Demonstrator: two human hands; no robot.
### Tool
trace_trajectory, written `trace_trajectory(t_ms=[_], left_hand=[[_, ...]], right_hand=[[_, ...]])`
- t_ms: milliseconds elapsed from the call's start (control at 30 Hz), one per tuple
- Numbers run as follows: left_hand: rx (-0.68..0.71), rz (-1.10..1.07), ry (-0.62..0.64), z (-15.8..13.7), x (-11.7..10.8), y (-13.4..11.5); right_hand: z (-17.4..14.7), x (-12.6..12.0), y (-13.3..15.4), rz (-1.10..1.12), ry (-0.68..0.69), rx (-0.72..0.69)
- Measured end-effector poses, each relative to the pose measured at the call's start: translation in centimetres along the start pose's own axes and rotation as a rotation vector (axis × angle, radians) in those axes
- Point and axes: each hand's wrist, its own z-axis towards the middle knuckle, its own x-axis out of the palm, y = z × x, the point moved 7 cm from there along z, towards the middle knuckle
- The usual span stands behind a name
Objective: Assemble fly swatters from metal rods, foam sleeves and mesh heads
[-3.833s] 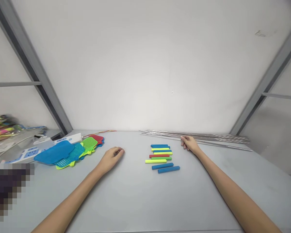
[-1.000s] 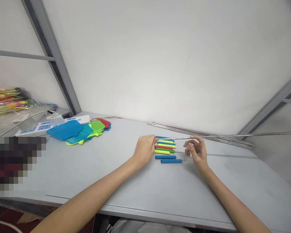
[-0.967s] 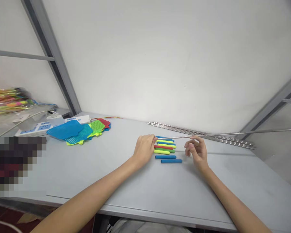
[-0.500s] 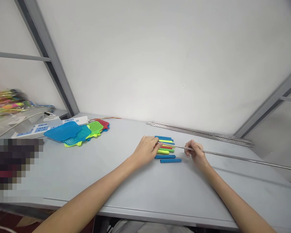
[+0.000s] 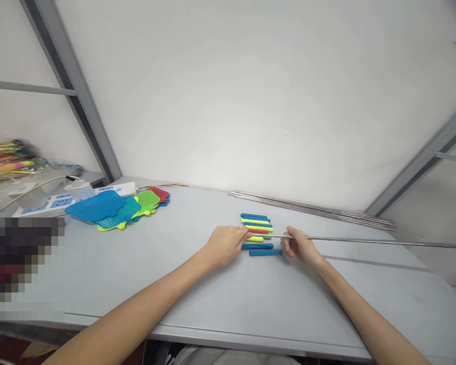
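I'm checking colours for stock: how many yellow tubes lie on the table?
3. Far yellow tube: between blue tubes; middle yellow tube: just beyond the red tube; near yellow tube: partly covered by the left hand, which may hide more.

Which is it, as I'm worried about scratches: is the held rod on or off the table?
Off, where visible: the left hand and right hand hold the rod, its shadow apart on the table.
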Motion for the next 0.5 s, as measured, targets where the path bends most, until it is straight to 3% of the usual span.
trace_trajectory(t_ms=[500], left_hand=[[0.028, 0.049, 0.012, -0.3, 0.3, -0.3]], right_hand=[[-0.3, 1.2, -0.8, -0.056, 0.032, 0.021]])
